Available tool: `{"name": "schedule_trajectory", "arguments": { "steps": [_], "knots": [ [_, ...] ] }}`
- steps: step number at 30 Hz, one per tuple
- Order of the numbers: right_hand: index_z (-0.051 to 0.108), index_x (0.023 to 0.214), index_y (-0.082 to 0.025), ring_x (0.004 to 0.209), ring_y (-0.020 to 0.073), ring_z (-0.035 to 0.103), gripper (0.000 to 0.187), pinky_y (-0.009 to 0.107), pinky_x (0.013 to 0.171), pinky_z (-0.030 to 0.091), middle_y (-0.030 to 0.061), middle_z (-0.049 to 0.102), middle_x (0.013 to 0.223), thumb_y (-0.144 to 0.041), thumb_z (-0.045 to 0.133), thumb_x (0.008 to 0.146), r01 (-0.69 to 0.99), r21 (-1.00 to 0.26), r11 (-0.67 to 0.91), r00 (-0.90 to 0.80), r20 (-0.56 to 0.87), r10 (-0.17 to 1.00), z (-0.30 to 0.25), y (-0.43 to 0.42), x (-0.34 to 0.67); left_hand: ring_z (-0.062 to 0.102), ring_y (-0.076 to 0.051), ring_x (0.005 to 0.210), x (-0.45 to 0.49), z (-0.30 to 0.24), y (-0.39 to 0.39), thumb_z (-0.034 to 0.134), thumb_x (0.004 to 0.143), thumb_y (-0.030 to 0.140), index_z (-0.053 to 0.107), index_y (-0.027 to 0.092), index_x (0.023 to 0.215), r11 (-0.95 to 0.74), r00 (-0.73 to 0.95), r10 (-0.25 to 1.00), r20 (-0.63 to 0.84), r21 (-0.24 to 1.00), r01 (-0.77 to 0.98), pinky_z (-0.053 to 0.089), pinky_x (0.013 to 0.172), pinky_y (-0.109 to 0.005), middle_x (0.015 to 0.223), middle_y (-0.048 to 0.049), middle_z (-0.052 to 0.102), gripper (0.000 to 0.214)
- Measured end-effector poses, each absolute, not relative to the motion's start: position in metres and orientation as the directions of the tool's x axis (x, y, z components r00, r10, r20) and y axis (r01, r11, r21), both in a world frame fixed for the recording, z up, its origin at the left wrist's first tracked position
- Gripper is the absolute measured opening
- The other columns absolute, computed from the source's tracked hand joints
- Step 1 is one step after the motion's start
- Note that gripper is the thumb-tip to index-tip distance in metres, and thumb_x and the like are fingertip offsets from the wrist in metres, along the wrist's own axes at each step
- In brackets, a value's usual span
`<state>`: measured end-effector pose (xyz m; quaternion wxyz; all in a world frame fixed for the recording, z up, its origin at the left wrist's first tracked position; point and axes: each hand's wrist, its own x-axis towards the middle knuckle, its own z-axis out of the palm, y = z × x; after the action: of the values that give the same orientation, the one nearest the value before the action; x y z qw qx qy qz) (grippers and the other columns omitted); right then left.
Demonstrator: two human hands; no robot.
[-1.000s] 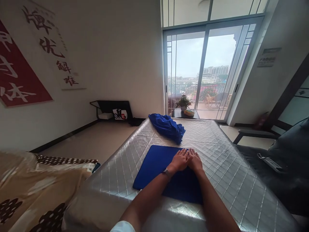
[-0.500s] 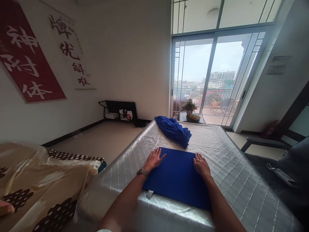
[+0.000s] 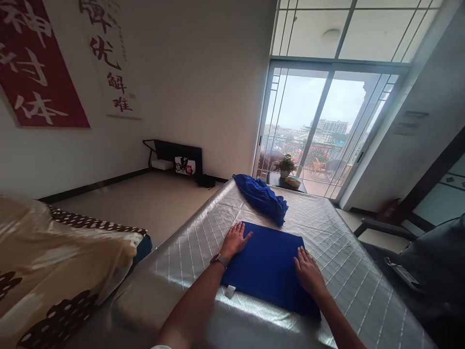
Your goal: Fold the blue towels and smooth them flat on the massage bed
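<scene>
A folded blue cloth lies flat on a silver quilted surface. My left hand rests flat, fingers apart, on the cloth's far left corner; a watch sits on that wrist. My right hand presses flat on the cloth's right edge. Neither hand holds anything. A small white tag sticks out at the cloth's near left corner. Beyond the folded cloth, a crumpled blue cloth lies in a heap.
A beige patterned blanket lies at the left. A dark chair with a power strip stands at the right. A small table with a potted plant stands before the glass balcony door. A low black stand sits by the wall.
My hands went from side by side in the cloth's middle out to its left and right edges. The right hand then slid nearer along the right edge. The view tilted upward.
</scene>
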<state>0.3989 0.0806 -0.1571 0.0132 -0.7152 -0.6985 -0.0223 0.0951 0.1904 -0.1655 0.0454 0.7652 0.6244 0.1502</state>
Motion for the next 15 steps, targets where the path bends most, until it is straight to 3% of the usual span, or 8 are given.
{"name": "schedule_trajectory", "arguments": {
  "steps": [5,9,11,15],
  "knots": [
    [0.03,0.157,-0.007,0.153,0.0221,0.018,0.063,0.042,0.124,0.018,0.0117,0.023,0.165,-0.036,0.019,0.102,0.998,-0.015,-0.058,0.059,0.05,0.997,-0.171,0.053,0.392,0.024,-0.025,0.152,0.093,-0.163,0.189,0.011,0.101,0.066,0.033,0.011,0.157,-0.193,0.152,0.974,0.166,0.269,0.944,0.018,0.125,-0.043,0.164,-0.0136,0.029,0.082],
    [0.028,0.157,-0.005,0.153,0.0223,0.018,0.063,0.041,0.124,0.016,0.0118,0.023,0.165,-0.034,0.018,0.102,0.998,-0.016,-0.062,0.063,0.055,0.997,-0.163,0.05,0.384,0.024,-0.027,0.152,0.095,-0.15,0.182,0.01,0.103,0.06,0.035,0.006,0.155,-0.202,0.14,0.953,0.269,0.217,0.955,0.017,0.125,-0.044,0.162,-0.0174,0.032,0.079],
    [0.029,0.157,-0.005,0.153,0.0221,0.019,0.063,0.041,0.124,0.015,0.0119,0.023,0.165,-0.034,0.018,0.102,0.997,-0.039,-0.065,0.068,0.062,0.996,-0.16,0.05,0.382,0.026,-0.027,0.152,0.11,-0.142,0.172,0.011,0.104,0.057,0.038,0.006,0.154,-0.285,0.217,0.927,0.306,0.197,0.938,0.019,0.125,-0.044,0.16,-0.017,0.035,0.076],
    [0.029,0.157,-0.006,0.153,0.022,0.019,0.062,0.041,0.124,0.016,0.0118,0.023,0.165,-0.033,0.018,0.102,0.995,-0.073,-0.073,0.077,0.06,0.995,-0.159,0.048,0.381,0.029,-0.025,0.15,0.172,-0.141,0.134,0.013,0.105,0.057,0.042,0.009,0.152,-0.598,0.539,0.791,0.289,0.182,0.78,0.025,0.123,-0.042,0.159,-0.0142,0.038,0.073]
  ]
}}
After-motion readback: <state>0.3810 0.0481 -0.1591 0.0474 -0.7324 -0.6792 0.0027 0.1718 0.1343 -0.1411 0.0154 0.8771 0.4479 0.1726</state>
